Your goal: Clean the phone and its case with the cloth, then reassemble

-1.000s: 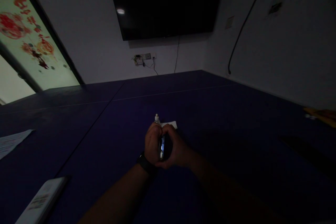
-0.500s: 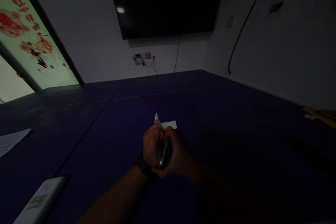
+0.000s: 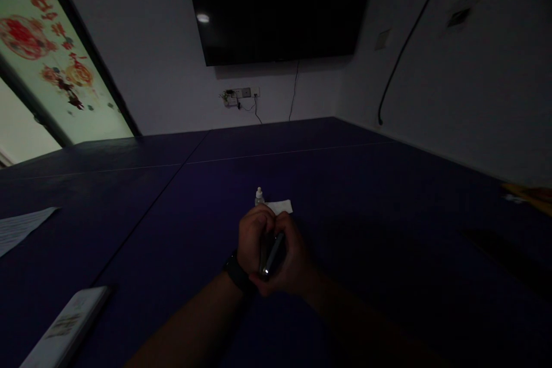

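Note:
Both hands are together over the table, closed around a slim dark object with a shiny metallic edge point(image 3: 273, 254). Its exact kind is hard to make out in the dim light. My left hand point(image 3: 253, 237), with a dark band at the wrist, curls its fingers at the object's left side. From the right, my right hand point(image 3: 294, 259) wraps the other side, its fingers meeting the left ones at the top and near the bottom. Just beyond the hands stands a small clear bottle with a white dropper-like tip point(image 3: 259, 196), and a white piece of paper or cloth point(image 3: 282, 206) lies beside it.
On the dark blue table point(image 3: 181, 230) a white box point(image 3: 64, 328) lies at the near left, with a printed sheet point(image 3: 23, 229) behind it. A dark flat thing point(image 3: 495, 250) and something yellow point(image 3: 532, 198) are at the right. A large screen point(image 3: 280, 6) hangs ahead.
The view has shifted slightly, so things appear a little further right. The dark object is turned a bit between my hands, showing more of its edge. Both hands keep their hold.

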A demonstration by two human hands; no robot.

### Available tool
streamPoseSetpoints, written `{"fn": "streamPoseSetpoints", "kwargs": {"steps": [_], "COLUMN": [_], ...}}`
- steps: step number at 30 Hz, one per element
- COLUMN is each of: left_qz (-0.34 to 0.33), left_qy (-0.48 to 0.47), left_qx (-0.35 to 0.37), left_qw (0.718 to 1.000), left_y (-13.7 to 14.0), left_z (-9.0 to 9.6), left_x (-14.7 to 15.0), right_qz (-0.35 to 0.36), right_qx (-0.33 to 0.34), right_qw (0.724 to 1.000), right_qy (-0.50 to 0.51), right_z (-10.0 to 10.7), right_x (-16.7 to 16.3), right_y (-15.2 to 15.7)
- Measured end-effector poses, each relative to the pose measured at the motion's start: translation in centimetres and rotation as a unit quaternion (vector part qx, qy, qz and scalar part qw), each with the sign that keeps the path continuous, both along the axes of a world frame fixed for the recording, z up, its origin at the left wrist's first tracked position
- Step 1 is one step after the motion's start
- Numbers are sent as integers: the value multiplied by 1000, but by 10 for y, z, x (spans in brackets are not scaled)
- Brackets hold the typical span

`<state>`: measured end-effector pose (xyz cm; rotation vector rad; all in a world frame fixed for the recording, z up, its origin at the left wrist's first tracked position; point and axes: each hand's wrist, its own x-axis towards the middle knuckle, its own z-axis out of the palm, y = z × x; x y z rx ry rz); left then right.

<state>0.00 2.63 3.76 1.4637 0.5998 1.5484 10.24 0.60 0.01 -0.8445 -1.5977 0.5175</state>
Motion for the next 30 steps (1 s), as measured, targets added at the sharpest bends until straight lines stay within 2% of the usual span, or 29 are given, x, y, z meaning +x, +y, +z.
{"fn": "streamPoseSetpoints", "kwargs": {"steps": [7, 12, 20, 27, 30], "left_qz": [6, -7, -54, -103, -112], "left_qy": [-8, -1, -9, -66, -98], "left_qx": [-33, -45, -39, -81, -91], "left_qw": [999, 999, 998, 989, 985], "left_y": [10, 12, -3, 0, 6], "left_z": [-3, -4, 7, 4, 1], "left_x": [-2, -4, 0, 2, 2], "right_qz": [22, 23, -6, -22, 10], "right_qx": [-56, -99, -32, -27, -31], "right_qw": [998, 995, 996, 994, 991], "right_qy": [0, -11, 88, 104, 133], "right_z": [22, 24, 3, 2, 5], "right_x": [1, -3, -16, -17, -17], "right_y": [-2, -2, -11, -12, -10]}}
